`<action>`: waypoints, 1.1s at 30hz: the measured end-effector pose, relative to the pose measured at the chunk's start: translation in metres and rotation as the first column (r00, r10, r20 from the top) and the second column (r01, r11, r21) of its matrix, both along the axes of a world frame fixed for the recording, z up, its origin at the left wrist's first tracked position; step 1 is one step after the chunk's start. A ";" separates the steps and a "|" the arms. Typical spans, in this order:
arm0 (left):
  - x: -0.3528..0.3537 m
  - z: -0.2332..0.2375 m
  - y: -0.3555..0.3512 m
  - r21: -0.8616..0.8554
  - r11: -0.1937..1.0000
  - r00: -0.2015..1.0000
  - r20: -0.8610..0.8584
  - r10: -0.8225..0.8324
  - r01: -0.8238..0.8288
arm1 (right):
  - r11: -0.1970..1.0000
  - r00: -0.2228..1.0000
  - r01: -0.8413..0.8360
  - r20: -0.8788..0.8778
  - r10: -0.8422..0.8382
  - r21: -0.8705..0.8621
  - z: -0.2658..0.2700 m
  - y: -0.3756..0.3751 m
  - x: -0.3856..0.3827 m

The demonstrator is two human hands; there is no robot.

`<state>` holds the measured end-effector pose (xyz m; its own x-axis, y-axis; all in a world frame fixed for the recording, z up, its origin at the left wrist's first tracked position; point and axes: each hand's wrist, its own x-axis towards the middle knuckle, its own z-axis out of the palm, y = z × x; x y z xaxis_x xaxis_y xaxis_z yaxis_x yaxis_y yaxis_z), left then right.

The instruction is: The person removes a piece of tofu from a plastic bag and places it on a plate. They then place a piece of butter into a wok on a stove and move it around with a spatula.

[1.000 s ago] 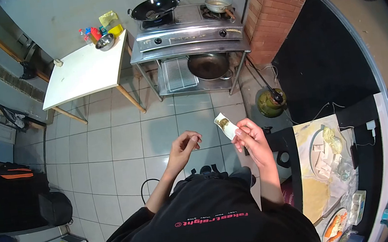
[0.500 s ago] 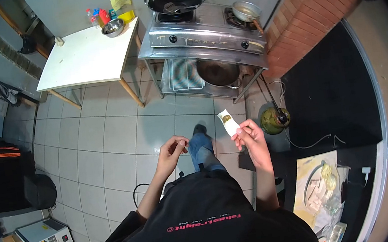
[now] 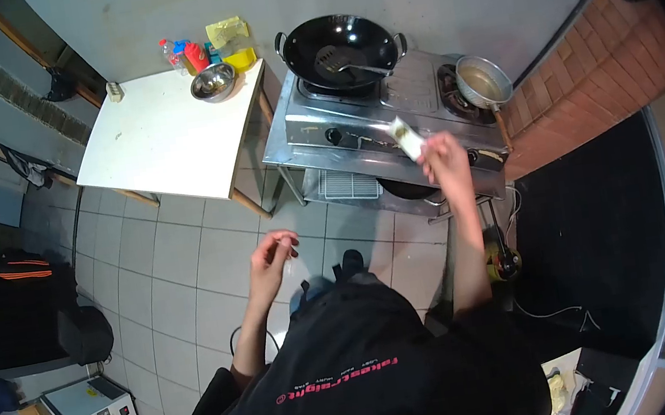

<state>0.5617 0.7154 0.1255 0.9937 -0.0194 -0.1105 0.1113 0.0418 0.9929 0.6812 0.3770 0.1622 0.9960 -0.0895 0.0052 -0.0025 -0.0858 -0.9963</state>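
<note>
My right hand (image 3: 447, 162) pinches a small white packet (image 3: 407, 139) with a dark greenish patch by its lower end. It is in front of the gas stove (image 3: 314, 130). My left hand (image 3: 269, 264) hangs over the floor, its fingers curled in against the thumb; whether a small thing lies between them is hidden. On the stove's left burner sits a black wok (image 3: 326, 32), with a slotted spatula (image 3: 347, 63) lying in it. A pot with a wooden handle (image 3: 483, 78) stands on the right burner.
A white table (image 3: 164, 137) at the left bears a steel bowl (image 3: 213, 83), a red squeeze bottle (image 3: 196, 56) and a yellow bag (image 3: 228, 35). Beneath the stove, a wire rack (image 3: 349, 184) lies on the shelf. A green gas cylinder (image 3: 498, 264) stands right of it.
I have stepped closer to the stove. My right hand has moved forward with the packet, up to the stove's front. My left hand has shifted slightly left and stays curled.
</note>
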 end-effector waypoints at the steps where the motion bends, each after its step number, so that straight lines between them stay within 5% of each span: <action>1: 0.010 -0.001 0.007 0.012 0.999 0.999 0.026 0.034 -0.034 | 0.998 1.000 0.014 0.006 -0.013 -0.065 0.002 0.003 0.031; 8: 0.099 -0.023 0.047 0.007 0.995 0.992 -0.078 0.102 -0.102 | 0.849 0.985 0.168 0.113 -0.129 -0.501 -0.027 0.007 0.242; 11: 0.151 -0.024 0.056 0.001 0.999 0.996 -0.073 0.051 -0.051 | 0.685 0.973 0.231 0.155 -0.171 -0.691 -0.049 0.012 0.303; 13: 0.187 -0.023 0.068 0.001 1.000 0.998 -0.061 0.014 -0.014 | 0.541 0.952 0.241 0.088 -0.293 -0.806 -0.059 0.022 0.333; 16: 0.238 -0.030 0.088 0.002 0.999 0.999 -0.007 -0.034 0.034 | 0.538 0.973 0.098 -0.034 -0.229 -0.837 -0.079 0.025 0.370; 19: 0.277 -0.032 0.106 0.005 1.000 1.000 0.024 -0.006 0.006 | 0.497 0.965 -0.010 -0.139 -0.224 -0.868 -0.083 0.034 0.381; 21: 0.293 -0.032 0.114 -0.012 1.000 1.000 -0.002 -0.021 0.021 | 0.425 0.990 0.131 0.093 -0.109 -0.896 -0.088 0.036 0.378; 23: 0.308 -0.033 0.120 -0.015 1.000 1.000 -0.017 -0.024 0.024 | 0.443 0.990 0.129 0.140 -0.008 -0.887 -0.078 0.032 0.367; 25: 0.319 -0.038 0.123 -0.025 0.999 0.999 -0.035 -0.040 0.039 | 0.344 0.985 0.014 0.072 0.157 -0.939 -0.056 0.035 0.348; 33: 0.354 -0.041 0.118 -0.060 0.993 0.993 -0.040 -0.108 0.106 | 0.129 0.963 -0.236 -0.214 0.165 -0.963 -0.041 0.046 0.320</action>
